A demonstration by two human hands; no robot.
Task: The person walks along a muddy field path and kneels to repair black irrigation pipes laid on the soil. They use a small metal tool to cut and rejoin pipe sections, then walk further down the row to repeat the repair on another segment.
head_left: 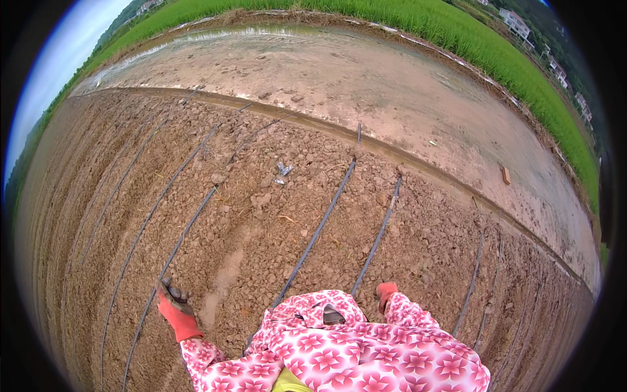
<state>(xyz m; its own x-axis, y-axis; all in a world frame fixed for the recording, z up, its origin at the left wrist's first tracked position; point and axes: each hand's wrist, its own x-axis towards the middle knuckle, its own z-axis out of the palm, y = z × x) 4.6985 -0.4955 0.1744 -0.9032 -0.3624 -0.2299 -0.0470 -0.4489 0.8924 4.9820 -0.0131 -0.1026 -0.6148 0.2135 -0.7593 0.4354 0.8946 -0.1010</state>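
My left hand (175,310), in an orange-red work glove with dark, soiled fingers, hangs low on the left. Its fingers are slightly bent and a little apart, with nothing visible in them. In the picture it overlaps the edge of a thin dark hose (183,236); whether they touch is unclear. Closer to my body is my right hand (385,294), in a similar glove, its fingers turned down and mostly hidden. A second dark hose (377,243) runs just left of it. Pink flowered sleeves (413,311) cover my arms.
Brown, cloddy soil (248,261) carries several roughly parallel hoses. Silvery scraps (283,171) lie ahead. A shallow ditch (392,147) borders a wet mud strip (366,85), where a reddish-brown block (506,175) lies. Beyond are green plants (431,23) and distant houses (514,23).
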